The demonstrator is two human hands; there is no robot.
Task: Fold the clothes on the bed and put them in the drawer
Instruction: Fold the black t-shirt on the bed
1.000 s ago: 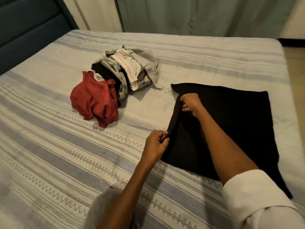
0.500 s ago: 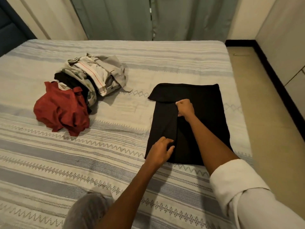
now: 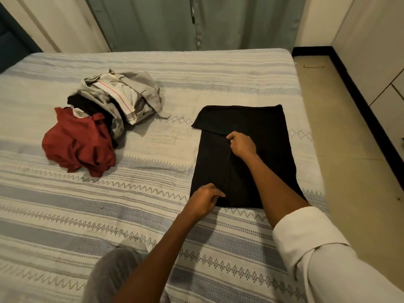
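I see the black, matte, soft-knit garment [image 3: 258,154] lying flat on the striped woven bedspread [image 3: 153,215], toward the bed's right side, folded into a tall rectangle with crisp straight edges; its far end is turned over in a slanted flap, and a lengthwise crease runs down the middle where one panel overlaps the other. My right hand [image 3: 242,144] sits on the upper middle of the cloth, fingers curled in and pinching the edge of the overlapping panel just below the flap. My left hand [image 3: 204,199] is at the near left corner, fingers bent round and gripping the hem there. The right sleeve [image 3: 306,243] is white smooth cotton, rolled at the forearm.

Well apart to the left lies the crumpled pile: a red, limp, rumpled garment [image 3: 76,145] nearest me, touching a heap of grey and white creased clothes [image 3: 122,95] with a thin red stripe and a dark piece tucked between. The bedspread is pale with grey-blue bands and stitched zigzag and diamond rows
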